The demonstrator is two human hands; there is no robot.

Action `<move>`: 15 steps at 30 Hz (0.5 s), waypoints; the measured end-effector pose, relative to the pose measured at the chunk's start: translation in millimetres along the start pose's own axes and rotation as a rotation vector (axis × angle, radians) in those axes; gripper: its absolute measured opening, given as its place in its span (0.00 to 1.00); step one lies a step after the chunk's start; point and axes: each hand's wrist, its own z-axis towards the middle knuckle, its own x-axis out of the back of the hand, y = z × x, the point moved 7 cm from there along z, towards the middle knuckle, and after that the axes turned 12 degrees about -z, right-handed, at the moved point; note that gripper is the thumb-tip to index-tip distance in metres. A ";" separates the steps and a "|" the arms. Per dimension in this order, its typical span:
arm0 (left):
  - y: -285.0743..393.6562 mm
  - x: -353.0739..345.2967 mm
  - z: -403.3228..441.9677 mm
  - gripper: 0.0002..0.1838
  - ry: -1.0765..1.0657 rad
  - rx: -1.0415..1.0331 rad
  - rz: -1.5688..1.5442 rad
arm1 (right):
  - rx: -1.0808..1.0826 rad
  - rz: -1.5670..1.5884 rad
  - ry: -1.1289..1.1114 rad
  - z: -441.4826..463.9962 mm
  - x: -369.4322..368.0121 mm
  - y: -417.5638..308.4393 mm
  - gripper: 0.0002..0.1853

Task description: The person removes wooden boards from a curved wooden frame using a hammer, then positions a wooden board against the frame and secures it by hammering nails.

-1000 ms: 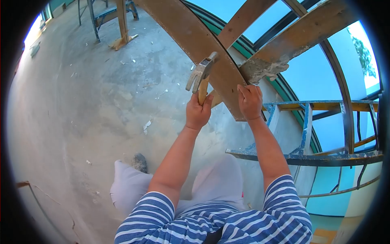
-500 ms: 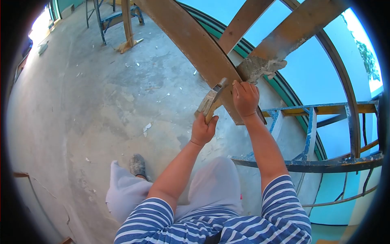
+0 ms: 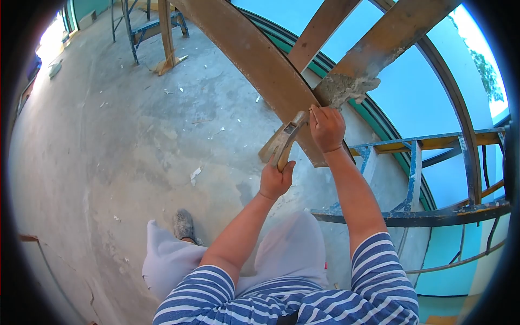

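The left hand (image 3: 275, 180) grips the hammer (image 3: 287, 141) by the near end of the board (image 3: 260, 66); the right hand (image 3: 327, 129) is closed at its edge, contents unclear. A misaimed swing could catch those nearby fingers (image 3: 316, 115).

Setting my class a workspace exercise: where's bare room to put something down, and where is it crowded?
The concrete floor is mostly bare left of the white scrap, and between it and the grey shoe. Crowded: the near end of the board, with the hammer, left hand and right hand; right of it, the blue ladder.
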 end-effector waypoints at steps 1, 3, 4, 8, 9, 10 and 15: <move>1.7 -1.0 0.8 0.20 -0.004 -0.013 0.001 | -0.003 0.006 -0.001 -0.3 0.6 1.1 0.09; -6.5 -3.3 2.4 0.18 -0.060 0.066 0.105 | -0.008 0.022 -0.001 -0.6 1.0 1.1 0.08; -10.8 -4.7 2.7 0.16 -0.085 0.104 0.156 | -0.008 0.018 0.002 -0.4 0.8 -1.0 0.08; -5.9 -10.4 -3.9 0.16 -0.016 0.027 -0.007 | 0.014 0.002 0.010 1.4 4.7 -1.4 0.08; -11.0 -12.2 -1.3 0.15 -0.035 0.084 0.034 | 0.022 0.004 0.011 1.5 5.5 -2.6 0.08; -15.2 -13.0 0.4 0.15 -0.052 0.138 0.074 | 0.036 -0.010 0.000 0.2 4.3 -3.5 0.08; -19.7 -11.6 -5.7 0.17 0.027 0.025 -0.007 | 0.072 0.005 0.002 0.0 3.1 -2.1 0.09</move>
